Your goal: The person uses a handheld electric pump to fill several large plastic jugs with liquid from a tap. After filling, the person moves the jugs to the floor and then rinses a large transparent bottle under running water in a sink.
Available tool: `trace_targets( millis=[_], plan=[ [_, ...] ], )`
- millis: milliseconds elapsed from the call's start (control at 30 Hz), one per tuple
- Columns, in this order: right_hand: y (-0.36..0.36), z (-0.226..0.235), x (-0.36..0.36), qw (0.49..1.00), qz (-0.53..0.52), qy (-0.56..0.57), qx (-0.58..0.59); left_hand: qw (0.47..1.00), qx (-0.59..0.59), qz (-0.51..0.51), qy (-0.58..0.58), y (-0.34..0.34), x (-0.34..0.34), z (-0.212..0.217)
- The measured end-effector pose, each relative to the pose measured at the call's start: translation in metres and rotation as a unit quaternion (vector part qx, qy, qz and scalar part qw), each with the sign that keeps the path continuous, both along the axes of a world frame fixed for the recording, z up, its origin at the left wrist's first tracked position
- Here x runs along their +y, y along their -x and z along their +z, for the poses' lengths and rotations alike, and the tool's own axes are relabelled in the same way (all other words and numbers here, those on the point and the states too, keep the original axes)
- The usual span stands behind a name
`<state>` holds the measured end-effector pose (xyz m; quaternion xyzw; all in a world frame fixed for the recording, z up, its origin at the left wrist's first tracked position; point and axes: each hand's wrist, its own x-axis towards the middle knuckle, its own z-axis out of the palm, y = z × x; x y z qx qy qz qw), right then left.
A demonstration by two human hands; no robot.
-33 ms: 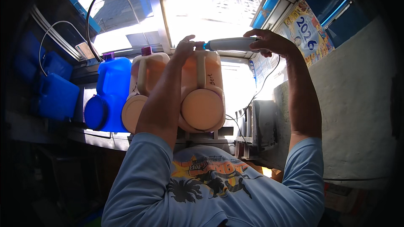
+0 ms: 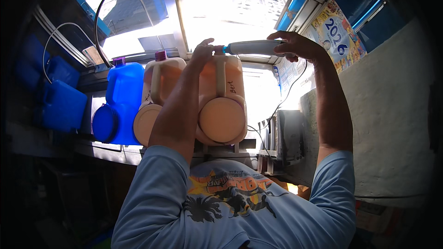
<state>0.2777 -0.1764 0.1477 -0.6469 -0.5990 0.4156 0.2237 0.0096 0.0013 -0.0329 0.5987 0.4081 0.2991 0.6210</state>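
Note:
My left hand (image 2: 203, 53) is at the neck of a translucent, peach-tinted water jug (image 2: 236, 110). Its fingers are bent beside the jug's cap, and part of them is hidden, so I cannot tell if they grip it. From the right, my right hand (image 2: 295, 47) is closed around the back end of a long, pale grey corded handheld tool (image 2: 253, 48). The tool lies almost level above the jug, its blue tip pointing left at the cap. A big round lid (image 2: 222, 120) is on the jug's near side, below the handle.
Left of this jug stand a second translucent jug (image 2: 171, 76) and a blue jug (image 2: 127, 83), both with purplish caps. More blue containers (image 2: 63, 106) are at far left, near thin hoses. The tool's cord (image 2: 288, 97) hangs by a dark box (image 2: 290, 136) at the right.

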Motion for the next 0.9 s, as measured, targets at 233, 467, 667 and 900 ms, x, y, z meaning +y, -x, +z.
trace_targets(
  millis=[233, 467, 667, 900],
  plan=[
    [-0.003, 0.004, 0.01, 1.0, 0.018, 0.006, 0.008, 0.999, -0.029, 0.001, 0.033, 0.003, 0.001, -0.001],
    [-0.002, 0.013, 0.02, 0.999, 0.014, 0.0, -0.041, 0.994, 0.095, -0.022, -0.051, 0.013, 0.018, 0.031],
    [0.019, 0.02, 0.033, 0.999, 0.023, -0.025, 0.003, 0.949, 0.208, 0.019, -0.238, 0.114, 0.068, 0.088],
    [0.08, 0.013, 0.067, 0.997, 0.059, -0.019, 0.05, 0.976, 0.187, -0.064, -0.095, 0.205, 0.066, 0.065]
  ],
)
